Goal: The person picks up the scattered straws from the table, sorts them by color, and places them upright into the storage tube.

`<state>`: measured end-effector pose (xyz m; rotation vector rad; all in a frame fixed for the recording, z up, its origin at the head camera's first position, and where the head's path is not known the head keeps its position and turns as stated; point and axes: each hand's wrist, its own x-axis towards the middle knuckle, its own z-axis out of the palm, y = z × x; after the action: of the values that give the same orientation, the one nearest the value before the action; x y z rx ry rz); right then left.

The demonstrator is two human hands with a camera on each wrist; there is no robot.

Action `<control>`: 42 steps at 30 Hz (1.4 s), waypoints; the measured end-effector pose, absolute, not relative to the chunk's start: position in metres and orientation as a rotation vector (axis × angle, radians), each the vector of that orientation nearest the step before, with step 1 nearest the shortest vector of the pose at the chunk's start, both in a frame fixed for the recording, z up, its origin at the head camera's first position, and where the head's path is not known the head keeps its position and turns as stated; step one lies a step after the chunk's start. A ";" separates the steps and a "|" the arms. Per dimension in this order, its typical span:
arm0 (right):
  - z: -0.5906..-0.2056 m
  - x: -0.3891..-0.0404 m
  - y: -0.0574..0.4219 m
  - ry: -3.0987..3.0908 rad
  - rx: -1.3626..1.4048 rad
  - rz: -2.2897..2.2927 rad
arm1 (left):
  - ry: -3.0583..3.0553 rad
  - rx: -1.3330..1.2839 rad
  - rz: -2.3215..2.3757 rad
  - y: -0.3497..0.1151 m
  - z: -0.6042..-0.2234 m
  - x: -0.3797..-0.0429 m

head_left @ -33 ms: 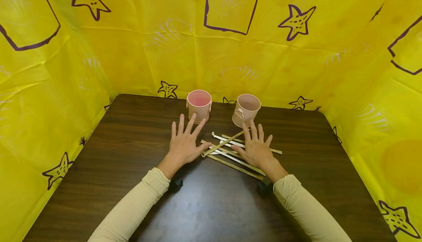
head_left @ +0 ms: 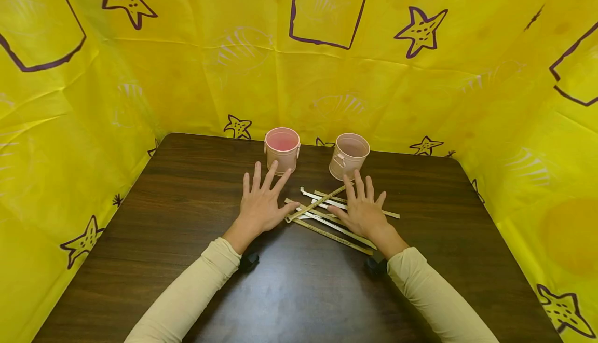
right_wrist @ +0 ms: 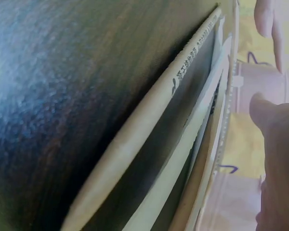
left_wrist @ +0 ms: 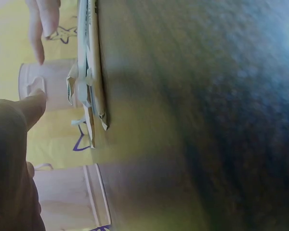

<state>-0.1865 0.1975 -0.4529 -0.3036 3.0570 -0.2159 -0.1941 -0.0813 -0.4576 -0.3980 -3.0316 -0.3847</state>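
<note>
Staying spread without visible change, the left hand (head_left: 261, 204) and right hand (head_left: 364, 213) hold nothing, so wrapped sticks (head_left: 322, 219) lie ungripped.

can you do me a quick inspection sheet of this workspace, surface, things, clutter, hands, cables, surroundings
Surface: dark wood-grain table, with a bright reflection near the person
Job's things: left bucket and right bucket, pinkish, both upright near the far edge; thin sticks in a crossed, loose pile in front, some with printed lettering
Clutter: nothing seen
Hands: left hand spread left of the pile; right hand spread over it, contact unclear; neither grips anything
Cables: nothing seen
Surroundings: yellow cloth behind and at both sides, with starfish drawings
</note>
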 end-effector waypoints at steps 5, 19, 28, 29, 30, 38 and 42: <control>-0.453 -0.187 0.197 3.062 -0.317 -0.204 | -3.024 -0.394 -0.387 -0.083 -0.456 -0.194; -0.451 -0.191 0.195 3.158 -0.547 -0.299 | -2.950 -0.357 -0.437 -0.088 -0.448 -0.203; -0.452 -0.198 0.187 3.194 -0.865 -0.336 | -2.872 -0.371 -0.527 -0.096 -0.435 -0.216; -0.452 -0.198 0.186 3.197 -0.913 -0.346 | -2.860 -0.374 -0.535 -0.097 -0.434 -0.218; -0.453 -0.199 0.184 3.198 -0.964 -0.353 | -2.850 -0.373 -0.539 -0.098 -0.432 -0.220; -0.459 -0.200 0.170 3.158 -1.269 -0.343 | -2.753 -0.411 -0.650 -0.105 -0.415 -0.240; -0.461 -0.201 0.166 3.142 -1.358 -0.332 | -2.720 -0.440 -0.717 -0.106 -0.408 -0.254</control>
<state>-0.2009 0.1659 -0.4611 -1.3580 3.1423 -0.3319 -0.2537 -0.1057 -0.4078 -0.4397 -2.7201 -0.7172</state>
